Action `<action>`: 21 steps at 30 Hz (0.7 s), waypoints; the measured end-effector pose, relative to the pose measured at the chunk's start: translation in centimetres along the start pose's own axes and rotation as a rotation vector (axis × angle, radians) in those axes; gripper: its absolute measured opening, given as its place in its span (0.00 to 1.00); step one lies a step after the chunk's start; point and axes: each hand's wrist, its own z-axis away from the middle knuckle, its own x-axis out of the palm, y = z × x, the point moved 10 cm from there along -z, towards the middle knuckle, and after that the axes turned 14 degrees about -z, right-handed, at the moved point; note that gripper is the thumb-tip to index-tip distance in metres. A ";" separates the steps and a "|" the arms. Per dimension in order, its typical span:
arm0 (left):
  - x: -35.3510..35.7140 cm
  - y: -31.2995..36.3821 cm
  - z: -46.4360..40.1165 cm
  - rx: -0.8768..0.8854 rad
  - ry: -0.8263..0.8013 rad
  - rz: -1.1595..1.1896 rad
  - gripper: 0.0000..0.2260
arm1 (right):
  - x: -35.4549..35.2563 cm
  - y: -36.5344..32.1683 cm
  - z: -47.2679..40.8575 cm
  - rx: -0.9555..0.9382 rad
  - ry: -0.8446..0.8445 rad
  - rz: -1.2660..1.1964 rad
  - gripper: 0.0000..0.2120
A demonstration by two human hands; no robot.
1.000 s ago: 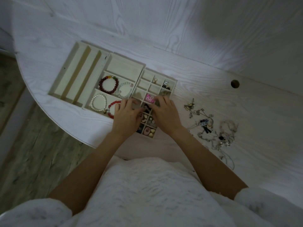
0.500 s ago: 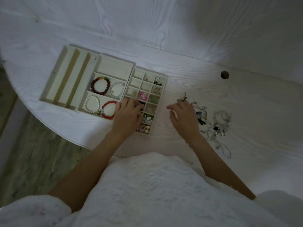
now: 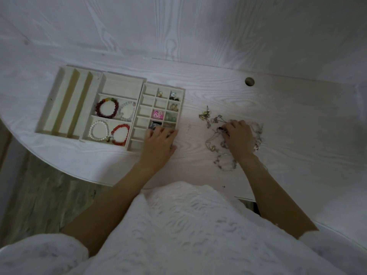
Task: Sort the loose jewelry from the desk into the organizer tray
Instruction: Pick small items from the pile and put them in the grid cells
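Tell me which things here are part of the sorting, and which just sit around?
Part of the job: organizer tray, loose jewelry, sorted bracelets, left hand, right hand.
Just there: desk, cable hole, floor.

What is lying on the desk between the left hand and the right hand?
In the head view, only bare white wood-grain desk lies between the left hand and the right hand.

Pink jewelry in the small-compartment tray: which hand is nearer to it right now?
Left. The left hand rests on the tray's near end, a couple of compartments below the pink jewelry. The right hand is off to the right, on the loose jewelry pile.
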 end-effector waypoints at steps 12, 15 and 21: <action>-0.2 0.1 -0.5 -0.053 -0.019 -0.046 0.19 | -2.8 -3.5 -0.1 -0.121 0.118 -0.150 0.10; 0.2 0.1 -0.3 -0.065 -0.015 -0.015 0.20 | -1.6 -2.9 0.1 0.015 0.041 -0.333 0.05; -0.1 -4.7 1.4 -0.300 0.030 0.132 0.16 | -0.3 -6.8 -0.9 0.048 -0.061 -0.768 0.03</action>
